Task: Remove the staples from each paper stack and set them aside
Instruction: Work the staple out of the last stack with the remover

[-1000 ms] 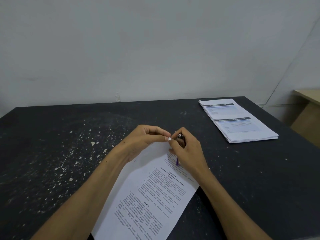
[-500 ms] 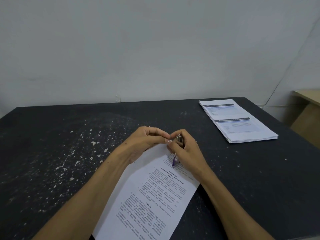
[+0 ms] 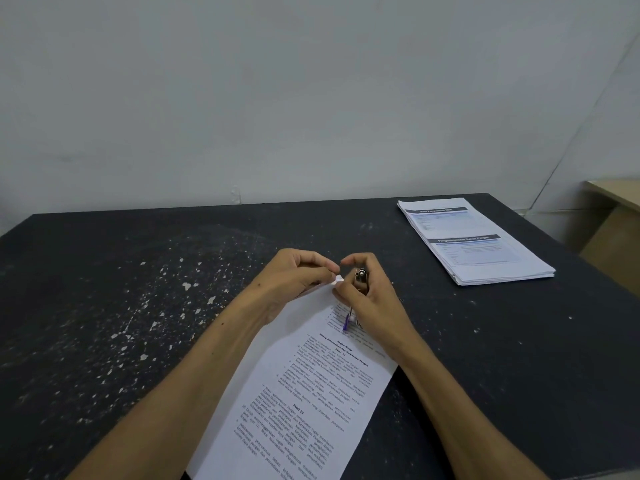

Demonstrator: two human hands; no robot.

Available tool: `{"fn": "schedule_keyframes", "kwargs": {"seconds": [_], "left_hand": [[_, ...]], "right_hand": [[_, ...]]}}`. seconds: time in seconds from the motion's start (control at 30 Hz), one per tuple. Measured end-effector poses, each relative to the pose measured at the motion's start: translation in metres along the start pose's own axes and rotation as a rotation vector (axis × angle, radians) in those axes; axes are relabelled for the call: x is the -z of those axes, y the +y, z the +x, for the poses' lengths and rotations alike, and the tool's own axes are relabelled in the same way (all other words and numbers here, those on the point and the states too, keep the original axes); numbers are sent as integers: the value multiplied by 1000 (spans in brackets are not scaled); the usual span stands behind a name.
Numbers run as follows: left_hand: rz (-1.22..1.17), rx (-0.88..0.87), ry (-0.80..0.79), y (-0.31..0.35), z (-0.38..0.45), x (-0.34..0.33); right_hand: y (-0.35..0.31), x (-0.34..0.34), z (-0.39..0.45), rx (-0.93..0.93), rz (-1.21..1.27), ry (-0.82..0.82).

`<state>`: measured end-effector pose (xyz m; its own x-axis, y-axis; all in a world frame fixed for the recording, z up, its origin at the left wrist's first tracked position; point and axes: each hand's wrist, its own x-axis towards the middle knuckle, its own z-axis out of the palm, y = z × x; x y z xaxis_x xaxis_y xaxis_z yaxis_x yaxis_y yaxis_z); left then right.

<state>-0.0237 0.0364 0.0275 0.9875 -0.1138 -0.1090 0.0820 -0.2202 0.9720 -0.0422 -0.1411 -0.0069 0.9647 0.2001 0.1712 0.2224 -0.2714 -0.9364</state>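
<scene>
Under both hands, the staple is hidden: left grip (image 3: pixel 294 275) pinches paper corner (image 3: pixel 337 279), right grip (image 3: pixel 370 296) holds pen (image 3: pixel 360 277).

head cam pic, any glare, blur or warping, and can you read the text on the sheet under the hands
Head view: soft, even light, no glare on the dark table; only faint shadows beneath the left hand and right hand. Wide-angle warping bows the table's far edge. The print on the near paper stack is too blurred to read, and the far pile is soft too.

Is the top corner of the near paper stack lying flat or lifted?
Lifted: the left hand pinches the corner of the paper stack off the table.
</scene>
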Motion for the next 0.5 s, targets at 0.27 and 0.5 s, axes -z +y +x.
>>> {"fn": "schedule_keyframes", "kwargs": {"seconds": [0.27,0.5], "left_hand": [[-25,0,-14,-1,-4,3],[-32,-13,-34,-2,-4,2]], "right_hand": [[-2,0,1,-62,65,-7],[0,-3,2,-62,48,16]]}}
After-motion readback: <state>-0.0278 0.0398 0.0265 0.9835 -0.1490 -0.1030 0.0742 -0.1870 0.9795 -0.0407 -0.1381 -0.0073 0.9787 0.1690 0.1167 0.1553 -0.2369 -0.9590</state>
